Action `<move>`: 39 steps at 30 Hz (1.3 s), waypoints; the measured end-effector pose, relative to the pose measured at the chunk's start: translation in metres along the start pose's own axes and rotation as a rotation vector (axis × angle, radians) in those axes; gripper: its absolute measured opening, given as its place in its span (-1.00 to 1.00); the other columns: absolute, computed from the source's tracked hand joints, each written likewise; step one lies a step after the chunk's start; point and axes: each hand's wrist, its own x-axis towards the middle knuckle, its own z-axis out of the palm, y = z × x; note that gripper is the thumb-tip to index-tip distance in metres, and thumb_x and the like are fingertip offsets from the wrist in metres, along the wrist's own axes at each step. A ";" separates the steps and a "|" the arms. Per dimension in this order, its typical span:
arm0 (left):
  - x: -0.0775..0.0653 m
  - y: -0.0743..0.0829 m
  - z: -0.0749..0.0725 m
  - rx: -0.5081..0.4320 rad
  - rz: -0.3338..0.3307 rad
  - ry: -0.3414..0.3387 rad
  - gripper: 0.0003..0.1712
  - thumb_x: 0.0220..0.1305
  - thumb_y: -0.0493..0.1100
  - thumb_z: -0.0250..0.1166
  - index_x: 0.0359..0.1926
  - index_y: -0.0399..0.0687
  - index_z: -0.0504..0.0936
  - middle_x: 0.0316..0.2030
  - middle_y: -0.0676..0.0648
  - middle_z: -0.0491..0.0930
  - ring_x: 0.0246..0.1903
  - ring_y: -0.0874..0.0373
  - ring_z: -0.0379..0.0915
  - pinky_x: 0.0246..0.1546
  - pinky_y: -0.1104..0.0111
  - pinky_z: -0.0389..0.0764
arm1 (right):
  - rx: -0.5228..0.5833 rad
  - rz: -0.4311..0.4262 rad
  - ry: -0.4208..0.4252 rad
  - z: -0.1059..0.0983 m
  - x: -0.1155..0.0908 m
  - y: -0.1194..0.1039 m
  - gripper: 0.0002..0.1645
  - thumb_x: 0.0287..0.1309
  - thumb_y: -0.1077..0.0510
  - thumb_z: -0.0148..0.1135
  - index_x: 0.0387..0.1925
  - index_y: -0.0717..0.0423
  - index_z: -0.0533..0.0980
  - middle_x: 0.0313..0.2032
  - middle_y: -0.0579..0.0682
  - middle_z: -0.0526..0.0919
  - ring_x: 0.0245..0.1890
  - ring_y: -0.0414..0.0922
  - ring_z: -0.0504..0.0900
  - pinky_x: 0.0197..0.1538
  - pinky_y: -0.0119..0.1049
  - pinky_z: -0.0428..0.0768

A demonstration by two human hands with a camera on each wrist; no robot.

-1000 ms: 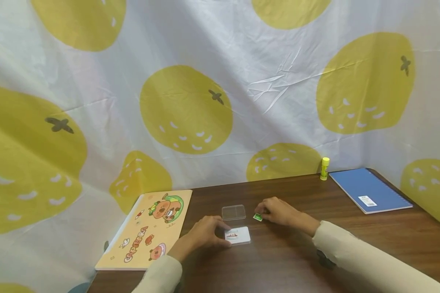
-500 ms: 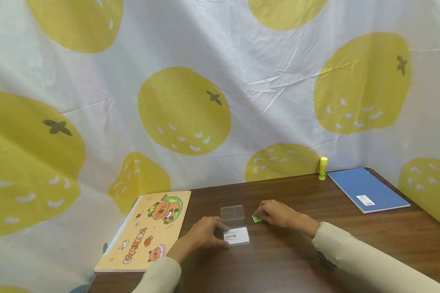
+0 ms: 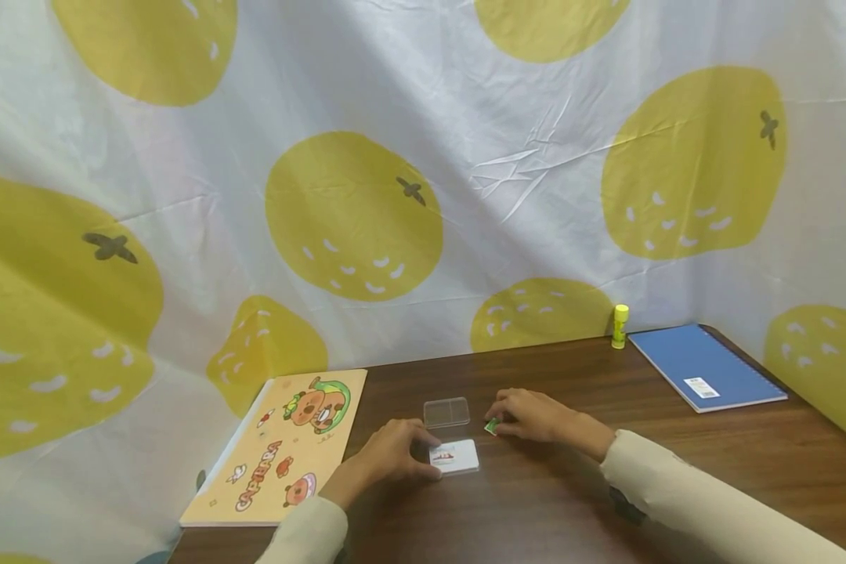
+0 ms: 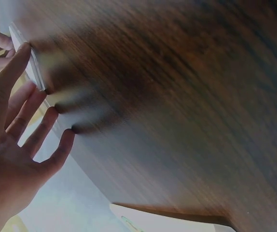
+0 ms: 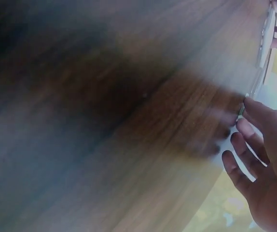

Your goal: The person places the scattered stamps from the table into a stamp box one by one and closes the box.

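Note:
My left hand [image 3: 393, 453] holds a shallow clear plastic case with a stack of white cards [image 3: 460, 456] in it, thumb at the near edge and fingers at the far edge. The top card bears a small red picture. In the left wrist view the thumb lies along the edge of the case [image 4: 36, 72], the other fingers spread. To the right, my right hand [image 3: 529, 415] pinches a small green card with a white border [image 3: 491, 427] between thumb and forefinger, tilted close over the table. Behind the case lies a clear plastic lid [image 3: 446, 412].
A peach capybara notebook [image 3: 282, 446] lies at the left of the brown wooden table [image 3: 536, 501]. At the back right are an upright yellow glue stick [image 3: 620, 327] and a blue spiral notebook [image 3: 705, 364]. A fruit-patterned cloth [image 3: 522, 211] hangs behind.
The green card has gone from lying nearly flat to tilted up, with the right fingers now pinching its edge. The left hand and the case keep their place.

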 end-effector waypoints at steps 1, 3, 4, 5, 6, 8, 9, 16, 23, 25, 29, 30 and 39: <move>0.000 0.000 0.000 -0.002 0.001 0.000 -0.46 -0.05 0.13 0.68 -0.01 0.08 0.83 -0.12 0.13 0.69 -0.04 0.15 0.63 0.06 0.18 0.64 | -0.003 0.001 0.005 0.000 0.000 0.000 -0.75 0.31 0.11 0.41 -0.02 0.06 0.73 -0.20 -0.11 0.63 -0.21 -0.17 0.63 -0.15 -0.24 0.66; 0.000 0.000 -0.001 -0.005 -0.001 -0.003 -0.46 -0.04 0.13 0.68 -0.01 0.08 0.83 -0.11 0.13 0.70 -0.03 0.15 0.63 0.08 0.17 0.63 | -0.017 -0.006 0.011 -0.001 0.000 -0.001 -0.75 0.31 0.12 0.41 0.00 0.03 0.73 -0.15 -0.10 0.65 -0.14 -0.14 0.64 -0.10 -0.18 0.68; -0.001 0.000 -0.001 -0.007 -0.002 -0.005 -0.45 -0.04 0.13 0.68 -0.01 0.09 0.83 -0.10 0.13 0.70 -0.02 0.14 0.63 0.08 0.17 0.63 | -0.028 -0.009 0.007 -0.001 0.000 -0.001 -0.74 0.31 0.13 0.40 0.02 0.01 0.72 -0.11 -0.10 0.67 -0.08 -0.12 0.64 -0.06 -0.15 0.68; -0.001 0.000 0.000 -0.008 -0.002 -0.007 -0.45 -0.04 0.14 0.68 0.00 0.09 0.83 -0.09 0.13 0.70 -0.01 0.13 0.63 0.09 0.17 0.63 | -0.040 -0.025 0.006 -0.001 -0.001 -0.001 -0.72 0.31 0.16 0.40 0.03 0.01 0.72 -0.07 -0.09 0.68 -0.03 -0.09 0.64 -0.02 -0.10 0.69; -0.001 0.000 0.000 -0.010 -0.004 -0.009 -0.45 -0.04 0.14 0.67 0.00 0.09 0.83 -0.09 0.13 0.70 0.00 0.13 0.63 0.09 0.16 0.63 | -0.048 -0.037 0.000 -0.002 -0.001 -0.001 -0.71 0.31 0.18 0.40 0.05 0.00 0.71 -0.03 -0.08 0.68 0.01 -0.06 0.64 0.02 -0.06 0.69; 0.000 -0.001 0.000 -0.010 -0.005 -0.010 -0.45 -0.04 0.15 0.67 0.00 0.10 0.83 -0.08 0.12 0.70 0.01 0.12 0.63 0.09 0.16 0.63 | -0.058 -0.056 -0.013 -0.003 -0.001 -0.001 -0.68 0.30 0.21 0.39 0.07 0.01 0.71 0.02 -0.07 0.69 0.07 -0.02 0.64 0.07 -0.02 0.68; 0.000 -0.001 0.000 -0.012 -0.005 -0.009 -0.45 -0.04 0.14 0.67 0.00 0.10 0.83 -0.08 0.11 0.70 0.01 0.11 0.63 0.10 0.15 0.63 | -0.055 -0.063 -0.018 -0.003 -0.001 -0.001 -0.68 0.29 0.21 0.40 0.07 0.01 0.70 0.01 -0.06 0.70 0.06 -0.02 0.64 0.07 -0.02 0.67; 0.001 -0.001 0.001 -0.005 -0.003 -0.007 -0.45 -0.03 0.16 0.67 0.00 0.11 0.83 -0.08 0.11 0.70 -0.01 0.14 0.63 0.08 0.16 0.63 | 0.015 -0.031 -0.015 -0.005 -0.003 0.000 -0.70 0.27 0.19 0.43 0.04 0.10 0.71 -0.21 -0.08 0.65 -0.22 -0.15 0.62 -0.17 -0.29 0.63; 0.001 -0.002 0.001 -0.003 -0.006 -0.008 -0.46 -0.03 0.14 0.68 -0.01 0.10 0.83 -0.08 0.10 0.70 -0.03 0.15 0.62 0.07 0.16 0.63 | 0.078 0.001 0.019 -0.006 -0.004 0.000 -0.73 0.23 0.19 0.47 -0.03 0.08 0.73 -0.27 -0.09 0.63 -0.28 -0.16 0.61 -0.21 -0.33 0.61; 0.001 -0.003 0.001 -0.004 -0.003 -0.006 -0.46 -0.04 0.14 0.68 -0.01 0.09 0.83 -0.07 0.09 0.70 -0.01 0.13 0.63 0.08 0.15 0.63 | 0.079 0.005 0.033 -0.005 -0.004 0.000 -0.74 0.21 0.19 0.48 -0.05 0.07 0.74 -0.27 -0.10 0.63 -0.28 -0.15 0.62 -0.21 -0.32 0.61; 0.001 -0.003 0.001 -0.004 0.003 -0.002 -0.46 -0.04 0.14 0.67 -0.01 0.09 0.83 -0.04 0.07 0.71 0.02 0.10 0.63 0.10 0.15 0.63 | 0.083 0.012 0.048 -0.003 -0.005 0.000 -0.75 0.20 0.18 0.49 -0.07 0.05 0.74 -0.27 -0.09 0.65 -0.28 -0.16 0.63 -0.21 -0.32 0.62; 0.001 -0.003 0.001 -0.003 -0.001 -0.003 -0.46 -0.03 0.14 0.67 -0.01 0.10 0.83 -0.04 0.07 0.70 0.03 0.10 0.63 0.10 0.15 0.62 | 0.087 0.014 0.050 -0.002 -0.005 0.001 -0.75 0.19 0.18 0.50 -0.07 0.05 0.74 -0.27 -0.09 0.66 -0.28 -0.16 0.63 -0.21 -0.32 0.62; 0.001 -0.004 0.002 -0.008 -0.013 -0.001 -0.46 -0.03 0.15 0.67 0.00 0.11 0.83 0.01 0.06 0.70 0.07 0.09 0.62 0.12 0.13 0.61 | 0.153 0.000 0.061 -0.001 -0.003 -0.002 -0.74 0.15 0.31 0.49 -0.09 0.14 0.73 -0.29 -0.02 0.71 -0.33 -0.18 0.66 -0.25 -0.38 0.64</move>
